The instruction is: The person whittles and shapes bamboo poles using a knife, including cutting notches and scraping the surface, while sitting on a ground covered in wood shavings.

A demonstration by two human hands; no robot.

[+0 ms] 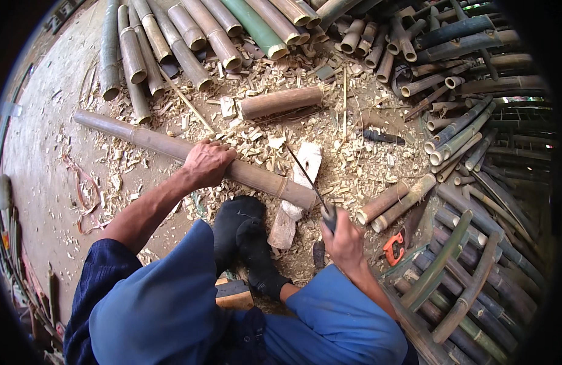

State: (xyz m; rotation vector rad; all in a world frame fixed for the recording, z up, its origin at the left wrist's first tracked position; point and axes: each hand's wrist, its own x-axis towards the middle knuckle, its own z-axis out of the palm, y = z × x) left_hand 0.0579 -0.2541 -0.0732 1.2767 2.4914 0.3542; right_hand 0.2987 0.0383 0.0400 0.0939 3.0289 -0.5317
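Note:
A long brown bamboo pole [153, 137] lies slantwise across the ground in front of me. My left hand [209, 163] is closed over its middle from above. The pole's right end rests on a pale, chopped wooden block [284, 226]. My right hand [345, 240] grips the dark handle of a long, thin-looking blade [305, 173], probably a knife seen nearly edge-on. Its tip points up and left, above the block and just past the pole's end. Whether the blade touches the pole, I cannot tell.
Wood chips cover the ground. A short bamboo piece [281, 102] lies beyond the pole, near a dark-handled tool [383, 137]. Bamboo lengths [171, 36] are piled at the back, more at the right. An orange saw handle [393, 249] sits right of my right hand. My dark-covered feet [239, 225] are close to the block.

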